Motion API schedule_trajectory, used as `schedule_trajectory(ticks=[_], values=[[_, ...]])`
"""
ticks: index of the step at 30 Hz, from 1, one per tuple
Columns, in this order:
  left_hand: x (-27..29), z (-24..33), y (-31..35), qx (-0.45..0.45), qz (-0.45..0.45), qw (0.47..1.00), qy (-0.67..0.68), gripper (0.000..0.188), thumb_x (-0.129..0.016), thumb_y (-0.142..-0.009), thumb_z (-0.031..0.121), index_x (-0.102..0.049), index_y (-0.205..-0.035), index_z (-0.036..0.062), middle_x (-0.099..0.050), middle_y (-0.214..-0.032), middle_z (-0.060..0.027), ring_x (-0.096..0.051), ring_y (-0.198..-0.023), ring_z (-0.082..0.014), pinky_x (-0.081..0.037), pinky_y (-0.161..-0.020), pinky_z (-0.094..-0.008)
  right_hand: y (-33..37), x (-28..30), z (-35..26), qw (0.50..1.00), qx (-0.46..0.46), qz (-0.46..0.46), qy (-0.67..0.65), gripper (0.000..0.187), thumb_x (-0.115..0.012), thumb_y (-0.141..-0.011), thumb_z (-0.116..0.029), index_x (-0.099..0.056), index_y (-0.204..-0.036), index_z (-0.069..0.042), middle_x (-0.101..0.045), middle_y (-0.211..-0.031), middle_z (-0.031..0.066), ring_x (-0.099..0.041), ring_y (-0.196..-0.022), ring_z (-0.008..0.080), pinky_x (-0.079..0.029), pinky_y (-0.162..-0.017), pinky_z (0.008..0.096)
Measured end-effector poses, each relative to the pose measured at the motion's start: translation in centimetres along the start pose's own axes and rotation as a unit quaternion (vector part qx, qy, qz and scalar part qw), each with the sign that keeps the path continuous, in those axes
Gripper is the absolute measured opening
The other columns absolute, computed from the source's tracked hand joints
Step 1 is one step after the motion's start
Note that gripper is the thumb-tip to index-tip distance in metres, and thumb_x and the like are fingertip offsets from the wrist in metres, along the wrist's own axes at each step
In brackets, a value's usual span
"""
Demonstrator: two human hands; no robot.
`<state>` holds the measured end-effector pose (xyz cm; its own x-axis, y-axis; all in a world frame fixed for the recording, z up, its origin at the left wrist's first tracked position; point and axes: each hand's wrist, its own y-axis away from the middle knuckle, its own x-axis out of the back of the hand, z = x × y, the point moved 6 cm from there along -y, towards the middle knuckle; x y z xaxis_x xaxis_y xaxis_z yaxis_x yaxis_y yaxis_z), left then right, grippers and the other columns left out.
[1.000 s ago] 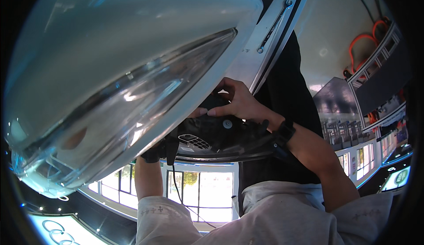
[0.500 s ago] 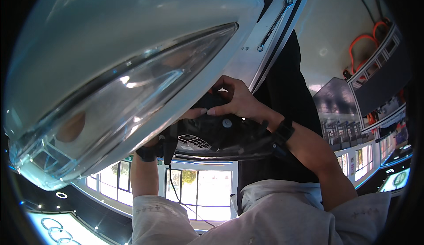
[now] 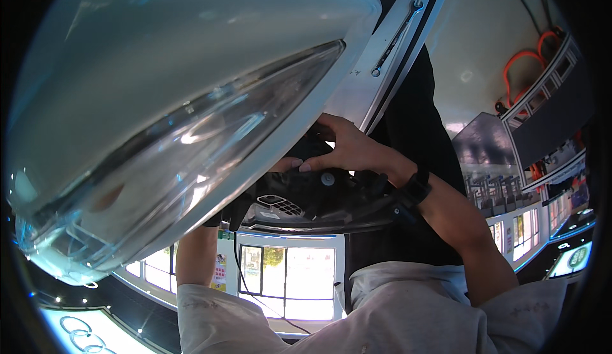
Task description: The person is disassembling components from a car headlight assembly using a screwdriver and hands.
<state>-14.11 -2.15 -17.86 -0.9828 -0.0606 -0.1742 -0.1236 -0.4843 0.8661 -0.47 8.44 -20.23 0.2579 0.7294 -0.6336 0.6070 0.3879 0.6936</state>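
Note:
A large pale car-body panel with a clear headlight [image 3: 185,140] fills the left and upper left. Just past its lower right edge lies a black plastic part [image 3: 299,185] with a round bolt head [image 3: 327,179]. My right hand [image 3: 338,142] is curled over this part, thumb pointing left and fingertips out of sight. Only a thumb of my left hand [image 3: 285,164] shows, resting on the black part close to the right thumb. The panel hides the rest of that hand. Whatever lies under my fingers cannot be made out.
A combination wrench [image 3: 396,38] lies on the pale ledge [image 3: 357,89] beyond my hands. An orange hose [image 3: 519,60] hangs by a grey cabinet [image 3: 551,118] at the right. A dark cable [image 3: 245,284] trails below the black part.
My left forearm has shifted left, and its wristband has slipped behind the panel. The right hand has dropped slightly, still on the black part. The headlight's outline sits a little lower.

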Motion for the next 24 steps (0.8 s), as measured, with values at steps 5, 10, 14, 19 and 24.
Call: schedule_trajectory(ticks=[5,10,14,19,24], values=[[-0.2,-0.2,0.3,-0.036,0.031,0.999,0.004,0.077,-0.090,-0.059,0.024,-0.057,-0.125,-0.0002,-0.063,-0.117,-0.0128,-0.062,-0.109,-0.0234,-0.049,-0.097,-0.0367,-0.2,0.1,0.4,1.000,0.020,0.011,-0.007,0.072,-0.093,-0.064,-0.028,-0.056,-0.116,0.004,-0.059,-0.111,0.0127,-0.061,-0.104,0.0222,-0.050,-0.093,0.0326],[0.1,-0.8,1.5,-0.040,0.060,0.997,0.004,0.078,-0.091,-0.057,0.026,-0.058,-0.124,0.0008,-0.064,-0.114,-0.0121,-0.062,-0.108,-0.0225,-0.049,-0.096,-0.0363,-0.7,-0.5,-0.3,0.998,0.055,0.023,-0.010,0.066,-0.095,-0.061,-0.027,-0.059,-0.107,0.004,-0.057,-0.105,0.0099,-0.062,-0.099,0.0188,-0.051,-0.090,0.0302],[-0.9,-2.5,1.0,-0.040,0.085,0.994,0.047,0.081,-0.091,-0.056,0.026,-0.058,-0.125,0.0004,-0.064,-0.114,-0.0127,-0.062,-0.107,-0.0222,-0.049,-0.096,-0.0355,-0.4,0.2,0.0,0.998,0.042,0.027,-0.028,0.065,-0.095,-0.060,-0.028,-0.059,-0.104,0.003,-0.057,-0.104,0.0094,-0.061,-0.099,0.0183,-0.051,-0.090,0.0302],[-0.9,-1.8,0.7,-0.025,0.080,0.996,0.041,0.079,-0.092,-0.056,0.025,-0.059,-0.124,0.0004,-0.064,-0.115,-0.0135,-0.062,-0.107,-0.0225,-0.049,-0.096,-0.0355,-0.4,0.3,0.4,0.998,0.045,0.026,-0.041,0.063,-0.095,-0.061,-0.028,-0.057,-0.103,0.002,-0.056,-0.103,0.0085,-0.060,-0.100,0.0179,-0.052,-0.090,0.0312],[-0.9,-1.6,1.5,-0.020,0.084,0.994,0.065,0.068,-0.087,-0.066,0.021,-0.060,-0.126,0.0033,-0.065,-0.115,-0.0134,-0.062,-0.108,-0.0234,-0.049,-0.096,-0.0369,-1.0,0.0,0.3,0.999,0.020,0.013,-0.034,0.065,-0.093,-0.064,-0.027,-0.056,-0.109,0.001,-0.056,-0.110,0.0100,-0.058,-0.109,0.0208,-0.050,-0.093,0.0337]])
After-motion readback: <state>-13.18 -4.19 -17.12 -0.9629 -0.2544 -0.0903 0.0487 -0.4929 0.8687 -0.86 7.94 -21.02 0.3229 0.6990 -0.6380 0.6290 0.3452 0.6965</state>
